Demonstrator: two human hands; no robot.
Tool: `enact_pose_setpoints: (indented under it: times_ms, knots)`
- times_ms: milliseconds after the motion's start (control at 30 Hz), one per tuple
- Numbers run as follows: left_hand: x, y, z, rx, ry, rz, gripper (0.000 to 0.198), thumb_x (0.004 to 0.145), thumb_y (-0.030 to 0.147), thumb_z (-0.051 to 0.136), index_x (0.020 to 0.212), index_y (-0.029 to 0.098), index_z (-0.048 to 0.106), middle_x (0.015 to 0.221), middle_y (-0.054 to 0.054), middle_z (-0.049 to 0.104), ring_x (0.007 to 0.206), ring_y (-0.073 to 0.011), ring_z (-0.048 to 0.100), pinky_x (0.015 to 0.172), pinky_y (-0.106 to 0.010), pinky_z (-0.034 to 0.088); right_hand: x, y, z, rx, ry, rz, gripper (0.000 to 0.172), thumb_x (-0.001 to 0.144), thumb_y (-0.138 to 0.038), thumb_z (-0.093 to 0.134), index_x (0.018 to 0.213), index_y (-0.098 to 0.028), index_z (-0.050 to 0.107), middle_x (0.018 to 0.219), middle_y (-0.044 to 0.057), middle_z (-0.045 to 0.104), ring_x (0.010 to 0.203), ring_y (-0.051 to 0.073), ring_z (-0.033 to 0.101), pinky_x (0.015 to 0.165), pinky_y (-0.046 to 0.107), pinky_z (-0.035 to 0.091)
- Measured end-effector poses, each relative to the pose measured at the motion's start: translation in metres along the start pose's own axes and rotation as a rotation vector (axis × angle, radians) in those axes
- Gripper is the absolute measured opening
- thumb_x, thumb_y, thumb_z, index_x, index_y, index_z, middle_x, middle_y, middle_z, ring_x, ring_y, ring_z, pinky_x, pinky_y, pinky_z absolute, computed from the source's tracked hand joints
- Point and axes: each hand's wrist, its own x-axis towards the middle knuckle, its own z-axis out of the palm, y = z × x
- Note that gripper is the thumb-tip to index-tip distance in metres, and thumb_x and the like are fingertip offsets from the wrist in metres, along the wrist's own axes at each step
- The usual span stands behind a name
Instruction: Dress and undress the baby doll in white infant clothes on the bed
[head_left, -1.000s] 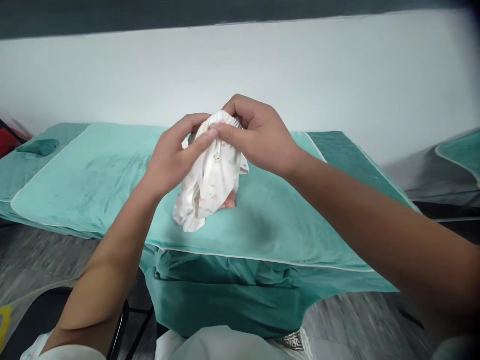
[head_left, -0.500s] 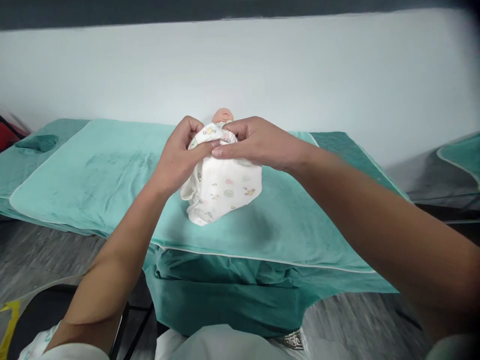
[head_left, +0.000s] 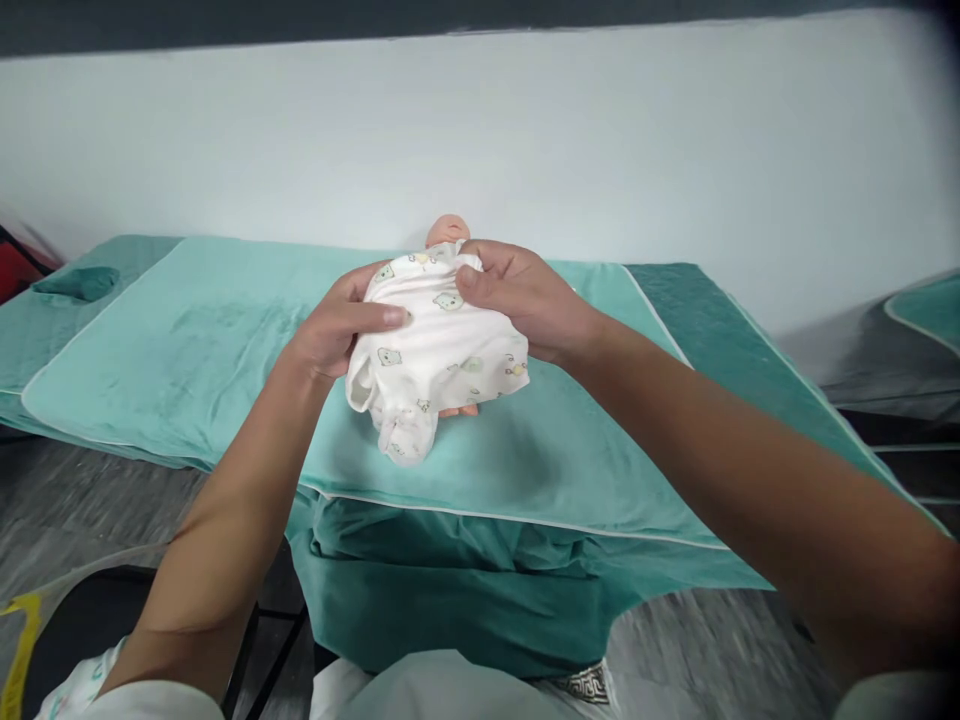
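Observation:
A white baby garment (head_left: 450, 325) with small printed animals is held up over a baby doll (head_left: 448, 229). Only the top of the doll's head and a bit of its foot or leg below the cloth show; the rest is hidden. My left hand (head_left: 341, 318) grips the garment's left side, thumb on top and fingers behind. My right hand (head_left: 517, 290) pinches the upper right edge near the doll's head. Beneath them, the loose lower part of the cloth hangs down at the left.
A teal padded cover (head_left: 225, 350) with white piping spreads over the table, its cloth hanging at the front. Behind stands a white wall (head_left: 480, 140). A black chair (head_left: 90, 630) is at the lower left, and another teal surface (head_left: 930, 310) lies at the far right.
My hands have moved apart, the left one to the left and down. The gathered cloth between them has spread out, and a bit of the doll now shows below it.

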Motion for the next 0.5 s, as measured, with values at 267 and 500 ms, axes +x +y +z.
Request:
enact_pose_setpoints:
  times_ms: [267, 500]
  knots:
    - [0.003, 0.010, 0.004, 0.200, -0.158, -0.210, 0.050, 0.063, 0.042, 0.093, 0.103, 0.018, 0.077, 0.095, -0.008, 0.079, 0.094, -0.0326, 0.076, 0.077, -0.042, 0.063, 0.004, 0.007, -0.015, 0.041, 0.234, -0.102, 0.056, 0.077, -0.075, 0.076, 0.074, -0.023, 0.054, 0.073, -0.002, 0.056, 0.067, 0.013, 0.058, 0.056, 0.026, 0.045]
    - [0.017, -0.009, 0.007, 0.090, 0.204, 0.024, 0.038, 0.073, 0.043, 0.084, 0.100, 0.021, 0.071, 0.087, -0.004, 0.075, 0.084, -0.0235, 0.074, 0.070, -0.034, 0.059, -0.004, 0.012, -0.021, -0.119, -0.159, 0.187, 0.045, 0.068, -0.058, 0.091, 0.082, -0.019, 0.073, 0.069, 0.002, 0.069, 0.067, 0.020, 0.067, 0.056, 0.031, 0.051]
